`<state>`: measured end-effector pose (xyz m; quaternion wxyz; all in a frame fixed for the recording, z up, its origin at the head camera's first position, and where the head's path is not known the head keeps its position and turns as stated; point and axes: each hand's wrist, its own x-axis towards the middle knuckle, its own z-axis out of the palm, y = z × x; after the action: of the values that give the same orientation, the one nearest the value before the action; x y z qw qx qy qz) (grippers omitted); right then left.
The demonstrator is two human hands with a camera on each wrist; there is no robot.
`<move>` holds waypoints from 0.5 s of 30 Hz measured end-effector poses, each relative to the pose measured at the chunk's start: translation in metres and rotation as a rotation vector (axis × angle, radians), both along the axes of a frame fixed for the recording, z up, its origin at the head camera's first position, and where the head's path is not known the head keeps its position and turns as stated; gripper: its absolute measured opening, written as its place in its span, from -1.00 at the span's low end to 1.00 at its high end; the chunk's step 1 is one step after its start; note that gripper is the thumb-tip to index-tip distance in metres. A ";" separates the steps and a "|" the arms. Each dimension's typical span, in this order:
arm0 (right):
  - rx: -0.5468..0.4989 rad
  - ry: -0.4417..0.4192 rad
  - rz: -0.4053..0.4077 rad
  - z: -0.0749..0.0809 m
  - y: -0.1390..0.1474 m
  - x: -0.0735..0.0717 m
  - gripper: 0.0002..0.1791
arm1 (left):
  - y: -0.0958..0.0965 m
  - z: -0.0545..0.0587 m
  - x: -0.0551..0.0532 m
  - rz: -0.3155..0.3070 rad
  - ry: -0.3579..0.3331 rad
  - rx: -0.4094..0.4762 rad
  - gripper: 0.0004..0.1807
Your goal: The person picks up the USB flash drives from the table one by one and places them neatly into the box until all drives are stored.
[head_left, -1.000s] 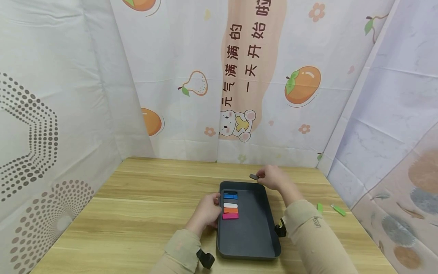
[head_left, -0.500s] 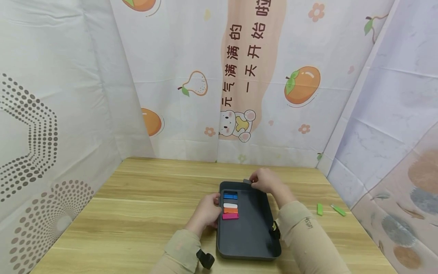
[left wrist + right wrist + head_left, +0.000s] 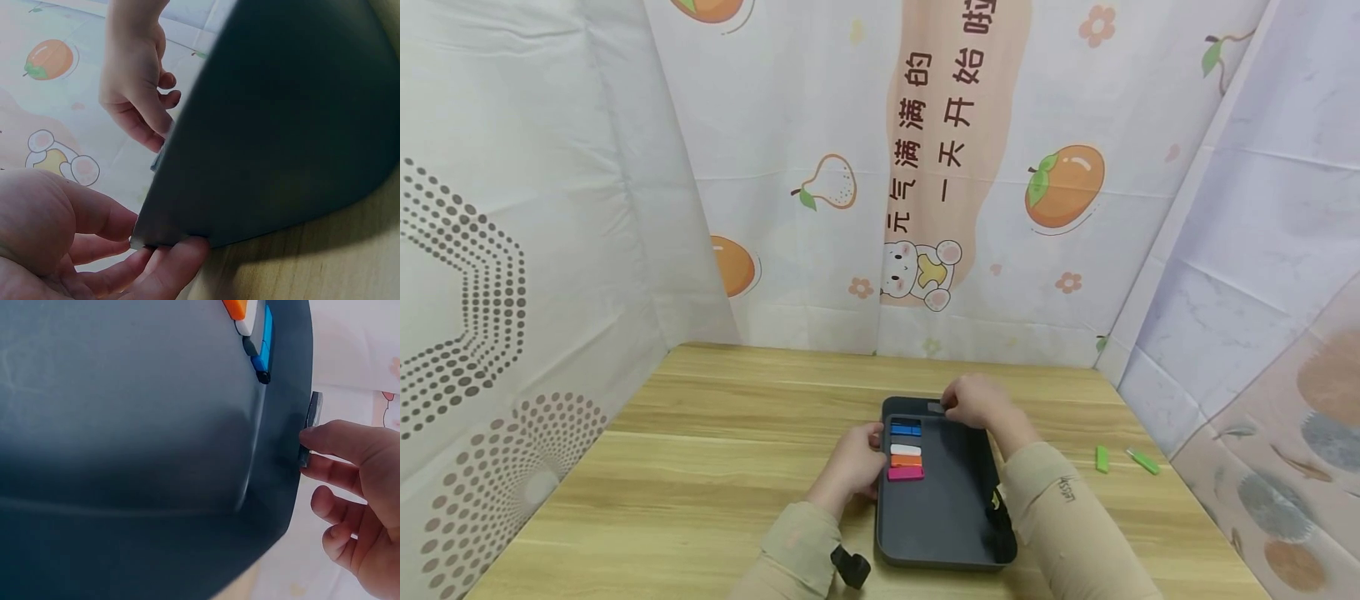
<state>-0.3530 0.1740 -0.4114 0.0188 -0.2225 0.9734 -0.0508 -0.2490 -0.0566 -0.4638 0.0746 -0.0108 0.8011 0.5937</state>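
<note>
A dark grey rectangular tray (image 3: 951, 525) lies on the wooden table in the head view. My left hand (image 3: 856, 462) holds its left side, thumb and fingers pinching the edge in the left wrist view. Over the tray's far wall, my right hand (image 3: 976, 402) pinches a small flat dark grey stick (image 3: 314, 407) between thumb and finger, right at the rim. Inside the tray, along the left wall, a row of similar small sticks runs from blue (image 3: 906, 430) through grey, white (image 3: 906, 450) and orange (image 3: 906, 461) to pink (image 3: 906, 473).
To the right of the tray lie a short green piece (image 3: 1102, 459) and a green stick (image 3: 1143, 461) with a pale tip. Patterned curtains (image 3: 820, 275) enclose the table (image 3: 700, 467) at the back and both sides.
My right hand has moved left and slightly down with the grey stick, from beyond the tray's far right corner to its far rim. The left hand has kept its place.
</note>
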 end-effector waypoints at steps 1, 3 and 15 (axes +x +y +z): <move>0.008 0.001 0.003 -0.001 -0.001 0.000 -0.85 | 0.000 0.000 0.000 0.000 0.000 -0.001 -0.36; 0.020 0.006 0.012 -0.002 -0.002 -0.001 -0.85 | 0.000 0.000 0.001 -0.001 0.002 -0.001 -0.36; 0.065 -0.026 -0.017 -0.009 -0.009 0.001 -0.85 | -0.001 0.002 0.002 -0.003 -0.001 -0.006 -0.36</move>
<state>-0.3521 0.1651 -0.4209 0.0381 -0.2129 0.9761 -0.0223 -0.2468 -0.0574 -0.4616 0.0759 -0.0102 0.8030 0.5911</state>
